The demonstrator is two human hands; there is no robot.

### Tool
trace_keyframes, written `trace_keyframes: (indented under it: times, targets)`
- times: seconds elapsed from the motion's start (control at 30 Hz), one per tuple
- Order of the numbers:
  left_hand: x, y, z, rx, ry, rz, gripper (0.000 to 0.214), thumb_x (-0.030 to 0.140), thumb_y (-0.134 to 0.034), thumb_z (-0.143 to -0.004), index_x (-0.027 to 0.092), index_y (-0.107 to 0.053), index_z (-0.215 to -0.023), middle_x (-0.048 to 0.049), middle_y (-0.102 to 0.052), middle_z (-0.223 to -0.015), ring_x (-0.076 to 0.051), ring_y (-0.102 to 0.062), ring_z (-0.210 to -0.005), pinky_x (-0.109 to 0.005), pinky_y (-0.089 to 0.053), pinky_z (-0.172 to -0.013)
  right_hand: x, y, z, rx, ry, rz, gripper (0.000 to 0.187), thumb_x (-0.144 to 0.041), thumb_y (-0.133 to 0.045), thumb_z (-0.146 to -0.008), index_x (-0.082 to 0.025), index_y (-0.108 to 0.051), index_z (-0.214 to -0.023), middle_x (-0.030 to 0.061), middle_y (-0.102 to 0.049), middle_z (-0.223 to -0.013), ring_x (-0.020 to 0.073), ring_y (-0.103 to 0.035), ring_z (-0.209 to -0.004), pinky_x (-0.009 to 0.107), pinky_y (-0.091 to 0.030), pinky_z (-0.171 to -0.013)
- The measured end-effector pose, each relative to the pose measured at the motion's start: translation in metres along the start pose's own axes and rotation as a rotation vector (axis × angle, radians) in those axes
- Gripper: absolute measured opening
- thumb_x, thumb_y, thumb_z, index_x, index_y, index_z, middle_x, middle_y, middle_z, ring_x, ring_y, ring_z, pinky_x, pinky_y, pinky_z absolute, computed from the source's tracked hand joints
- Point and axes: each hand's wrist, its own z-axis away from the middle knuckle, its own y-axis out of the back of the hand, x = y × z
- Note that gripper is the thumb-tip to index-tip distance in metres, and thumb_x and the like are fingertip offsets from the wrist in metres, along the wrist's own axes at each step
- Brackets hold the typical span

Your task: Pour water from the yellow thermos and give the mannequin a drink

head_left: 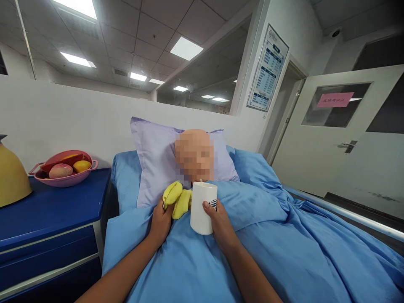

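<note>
My left hand (161,223) is closed around a bunched yellow towel (181,205), which sticks out above my fingers and reaches to the side of a white cup (199,214). That cup is upright in my right hand (222,225), thumb across its front and dark striped printing beside the thumb. What the cup contains is hidden. Just beyond both hands, a bald head (193,147), blurred in the picture, rests against a lilac pillow (154,155). A blue quilt (252,214) covers the bed up to below the head.
On the left, a blue bedside cabinet (85,202) bears a pink basket (67,181) of fruit and a yellow jug-like vessel (11,176). A bed rail (347,212) runs along the right. Behind stand a white partition (78,113) and a door (322,147).
</note>
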Motion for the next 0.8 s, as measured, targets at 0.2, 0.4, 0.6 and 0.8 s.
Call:
trace_keyframes:
  times: [0.2, 0.4, 0.6, 0.8]
  targets:
    - [-0.0019, -0.0003, -0.0008, 0.007, -0.015, -0.022, 0.045, 0.051, -0.053, -0.090, 0.020, -0.056, -0.123, -0.0072, -0.068, -0.114, -0.023, -0.063, -0.101, -0.035, -0.049, -0.090, 0.0016, 0.0003, -0.0005, 0.020, 0.005, -0.013, 0.063, -0.062, -0.076, -0.068, -0.017, -0.059, -0.109, 0.0068, -0.069, -0.085, 0.0223, -0.067, -0.072, 0.029, -0.054, -0.058]
    - [0.0004, -0.0011, -0.0001, 0.001, -0.005, -0.008, 0.043, 0.049, -0.052, -0.091, 0.020, -0.055, -0.123, -0.0073, -0.067, -0.113, -0.023, -0.062, -0.100, -0.036, -0.049, -0.091, 0.0017, 0.0000, -0.0010, 0.065, 0.009, -0.024, 0.067, -0.061, -0.077, -0.068, -0.017, -0.058, -0.113, 0.0071, -0.070, -0.089, 0.0227, -0.068, -0.075, 0.031, -0.056, -0.062]
    - [0.0003, -0.0011, -0.0006, 0.001, 0.001, -0.013, 0.040, 0.048, -0.053, -0.091, 0.021, -0.055, -0.121, -0.0065, -0.066, -0.114, -0.022, -0.061, -0.104, -0.036, -0.048, -0.093, -0.0004, -0.0025, 0.0015, 0.117, 0.020, -0.049, 0.071, -0.060, -0.077, -0.069, -0.018, -0.056, -0.121, 0.0078, -0.071, -0.094, 0.0228, -0.068, -0.077, 0.032, -0.056, -0.063]
    - [0.0002, -0.0008, -0.0005, 0.012, 0.008, -0.020, 0.041, 0.049, -0.053, -0.091, 0.021, -0.055, -0.122, -0.0058, -0.066, -0.115, -0.022, -0.060, -0.106, -0.035, -0.048, -0.093, 0.0018, -0.0025, -0.0005, 0.119, 0.023, -0.054, 0.072, -0.060, -0.078, -0.066, -0.018, -0.057, -0.120, 0.0073, -0.071, -0.091, 0.0230, -0.068, -0.074, 0.032, -0.056, -0.062]
